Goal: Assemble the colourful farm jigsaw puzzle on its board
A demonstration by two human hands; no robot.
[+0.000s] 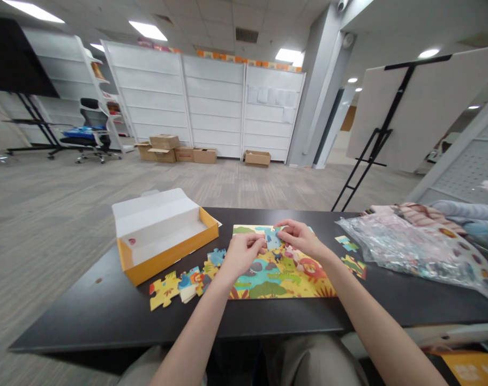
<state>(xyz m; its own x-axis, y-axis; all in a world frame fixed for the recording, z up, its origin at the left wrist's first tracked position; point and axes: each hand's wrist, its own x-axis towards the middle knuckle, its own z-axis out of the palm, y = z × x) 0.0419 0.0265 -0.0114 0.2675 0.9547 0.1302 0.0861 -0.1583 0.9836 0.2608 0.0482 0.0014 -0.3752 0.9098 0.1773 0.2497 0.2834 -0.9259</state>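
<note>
A picture of jungle animals (268,289), with a lion and a crocodile, lies flat on the dark table. Over its upper part, a light blue puzzle piece (272,239) is pinched between my two hands. My left hand (247,251) has thumb and fingers closed at the piece's left edge. On the opposite edge, the fingers of my right hand (299,237) grip it. I cannot tell whether the piece touches the picture below. Loose puzzle pieces (164,290) lie in a partly overlapping row left of the picture, near my left forearm.
An open yellow box (169,252) with a white inside stands on the table (107,316) at left. More puzzle pieces (354,266) lie right of the picture. Clear plastic bags (412,252) with fabric items cover the table's right end. Beyond are cardboard boxes (163,149) and white shelves.
</note>
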